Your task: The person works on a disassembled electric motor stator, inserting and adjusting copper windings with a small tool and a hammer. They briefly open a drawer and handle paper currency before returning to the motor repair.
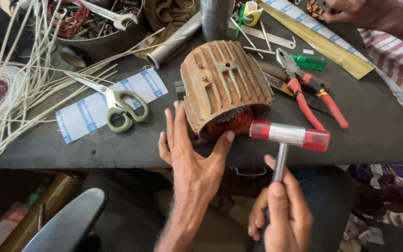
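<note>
While right hand (283,212) grips mallet (289,135), blue-white label sheet (110,102) left

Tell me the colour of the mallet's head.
The mallet head has translucent red ends and a silver middle; head view.

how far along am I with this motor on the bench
Done: copper windings already sit inside the ribbed motor housing. In hand: your left hand steadies the housing's open end while your right hand holds a red-tipped mallet beside it. Left: the end is uncovered, and pliers, scissors and loose sleeves lie out.
</note>
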Action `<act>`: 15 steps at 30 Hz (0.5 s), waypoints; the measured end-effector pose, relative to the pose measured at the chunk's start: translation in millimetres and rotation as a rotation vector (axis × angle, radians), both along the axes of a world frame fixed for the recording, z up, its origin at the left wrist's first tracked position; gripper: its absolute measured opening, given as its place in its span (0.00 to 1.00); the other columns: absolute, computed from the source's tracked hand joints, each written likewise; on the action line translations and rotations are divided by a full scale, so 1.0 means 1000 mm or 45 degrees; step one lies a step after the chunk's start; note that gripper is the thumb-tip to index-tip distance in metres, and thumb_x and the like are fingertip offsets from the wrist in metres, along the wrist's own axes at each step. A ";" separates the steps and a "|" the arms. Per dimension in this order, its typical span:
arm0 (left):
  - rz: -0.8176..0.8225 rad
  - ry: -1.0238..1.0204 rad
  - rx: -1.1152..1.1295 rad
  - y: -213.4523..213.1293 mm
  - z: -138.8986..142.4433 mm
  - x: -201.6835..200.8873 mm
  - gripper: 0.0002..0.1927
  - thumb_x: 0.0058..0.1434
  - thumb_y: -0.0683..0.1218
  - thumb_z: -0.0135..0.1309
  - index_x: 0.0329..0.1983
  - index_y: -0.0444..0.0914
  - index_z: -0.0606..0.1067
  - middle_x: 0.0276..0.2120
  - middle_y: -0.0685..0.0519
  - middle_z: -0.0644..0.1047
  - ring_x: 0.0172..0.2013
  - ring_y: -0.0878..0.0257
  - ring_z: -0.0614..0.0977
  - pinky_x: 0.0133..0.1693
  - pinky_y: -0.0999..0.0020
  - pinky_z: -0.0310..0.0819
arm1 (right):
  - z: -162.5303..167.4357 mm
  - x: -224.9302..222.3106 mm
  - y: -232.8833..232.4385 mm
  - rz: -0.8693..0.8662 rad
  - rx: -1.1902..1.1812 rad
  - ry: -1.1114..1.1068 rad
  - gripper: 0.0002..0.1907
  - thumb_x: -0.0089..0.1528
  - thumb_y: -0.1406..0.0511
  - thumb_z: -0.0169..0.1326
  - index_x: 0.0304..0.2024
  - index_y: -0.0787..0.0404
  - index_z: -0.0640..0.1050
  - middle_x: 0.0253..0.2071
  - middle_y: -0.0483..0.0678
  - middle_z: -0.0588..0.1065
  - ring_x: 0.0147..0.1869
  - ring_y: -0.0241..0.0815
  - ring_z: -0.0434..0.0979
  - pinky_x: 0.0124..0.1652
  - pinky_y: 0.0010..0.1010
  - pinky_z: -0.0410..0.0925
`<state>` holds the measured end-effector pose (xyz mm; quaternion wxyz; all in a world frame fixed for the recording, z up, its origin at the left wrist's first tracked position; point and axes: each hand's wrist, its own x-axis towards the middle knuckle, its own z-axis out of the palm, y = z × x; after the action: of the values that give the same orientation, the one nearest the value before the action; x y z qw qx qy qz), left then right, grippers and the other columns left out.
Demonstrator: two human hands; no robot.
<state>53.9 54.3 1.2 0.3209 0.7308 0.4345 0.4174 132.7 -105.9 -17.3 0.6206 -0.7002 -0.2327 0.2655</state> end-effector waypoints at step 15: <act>0.023 0.042 0.058 0.003 -0.001 -0.002 0.51 0.54 0.55 0.69 0.74 0.33 0.57 0.74 0.37 0.60 0.76 0.44 0.52 0.70 0.44 0.35 | 0.015 -0.009 0.035 0.101 -0.050 0.113 0.19 0.71 0.61 0.47 0.61 0.64 0.73 0.14 0.43 0.64 0.13 0.34 0.65 0.14 0.28 0.61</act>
<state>52.0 56.9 -0.1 0.2933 0.7407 0.4365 0.4181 123.7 -71.3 -2.3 0.6055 -0.6900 -0.2274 0.3250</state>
